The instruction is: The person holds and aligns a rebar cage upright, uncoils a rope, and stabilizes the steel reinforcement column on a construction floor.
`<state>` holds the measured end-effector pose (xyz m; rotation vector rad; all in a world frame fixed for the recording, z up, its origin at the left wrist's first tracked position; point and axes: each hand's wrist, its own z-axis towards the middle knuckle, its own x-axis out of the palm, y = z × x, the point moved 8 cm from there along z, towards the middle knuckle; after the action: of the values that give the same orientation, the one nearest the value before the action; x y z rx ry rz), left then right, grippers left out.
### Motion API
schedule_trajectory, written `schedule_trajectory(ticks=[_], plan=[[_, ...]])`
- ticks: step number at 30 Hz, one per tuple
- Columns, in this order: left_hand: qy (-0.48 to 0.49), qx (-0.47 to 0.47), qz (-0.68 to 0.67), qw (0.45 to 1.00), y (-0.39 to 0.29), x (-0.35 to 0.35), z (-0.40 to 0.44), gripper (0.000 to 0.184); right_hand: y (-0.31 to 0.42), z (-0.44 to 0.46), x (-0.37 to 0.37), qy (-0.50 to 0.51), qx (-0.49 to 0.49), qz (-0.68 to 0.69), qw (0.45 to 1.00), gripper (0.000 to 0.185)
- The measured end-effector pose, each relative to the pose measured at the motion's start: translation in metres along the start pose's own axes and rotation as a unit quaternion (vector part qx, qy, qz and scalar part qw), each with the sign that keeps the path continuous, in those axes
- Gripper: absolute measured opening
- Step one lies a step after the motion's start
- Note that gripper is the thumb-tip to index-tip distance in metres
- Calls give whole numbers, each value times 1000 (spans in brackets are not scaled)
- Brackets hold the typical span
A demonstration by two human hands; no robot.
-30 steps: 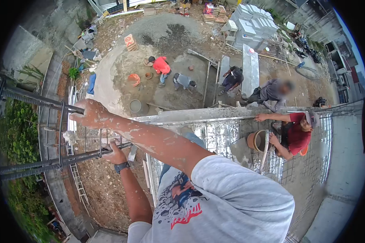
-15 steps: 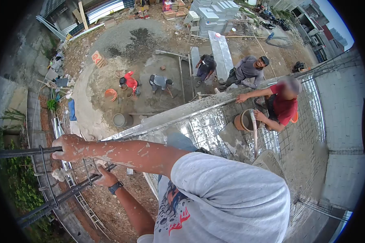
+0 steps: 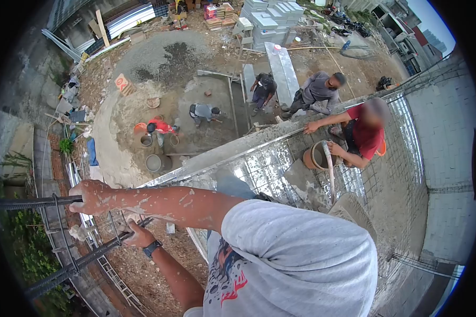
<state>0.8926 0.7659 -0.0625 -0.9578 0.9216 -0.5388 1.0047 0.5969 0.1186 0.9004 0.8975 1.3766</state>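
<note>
My right hand (image 3: 92, 196), spattered with dried cement, is wrapped around the end of the upper rebar (image 3: 34, 202) at the left. Lower down, my left hand (image 3: 139, 235), with a dark watch on its wrist, grips the lower rebar (image 3: 98, 254); its fingers are partly hidden. Thin stirrups (image 3: 63, 232) tie the bars together as a cage. A pale lump (image 3: 80, 232) hangs between the bars near my hands.
Beside me, a person in red (image 3: 366, 134) holds a bucket (image 3: 311, 158) on the mesh-covered deck. A concrete edge (image 3: 222, 150) crosses the middle. Several people are on the lower ground. A ladder (image 3: 116, 280) lies below the rebar.
The view has shifted slightly. Below, the worker in red has moved down and left beside the buckets. The person in grey has turned their head. Both my hands keep their hold.
</note>
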Motion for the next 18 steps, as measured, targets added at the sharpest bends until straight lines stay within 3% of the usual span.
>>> schedule_trajectory(ticks=[2,5,8,12,14,18], plan=[[13,8,55,998,-5,-1,1,65,-1,1,1,2,3,-4,1000,27],[-9,30,6,999,4,1,1,69,-1,1,2,0,-5,0,1000,26],[-22,2,17,1000,-14,-2,-5,71,3,0,0,23,26,12,999,27],[1,-43,-8,999,-7,0,-5,59,2,-1,-1,39,53,15,998,32],[-4,-80,57,995,24,2,0,60,-4,1,4,24,31,20,999,27],[-39,-50,-33,997,5,3,-6,58,0,-1,1,54,69,25,996,29]])
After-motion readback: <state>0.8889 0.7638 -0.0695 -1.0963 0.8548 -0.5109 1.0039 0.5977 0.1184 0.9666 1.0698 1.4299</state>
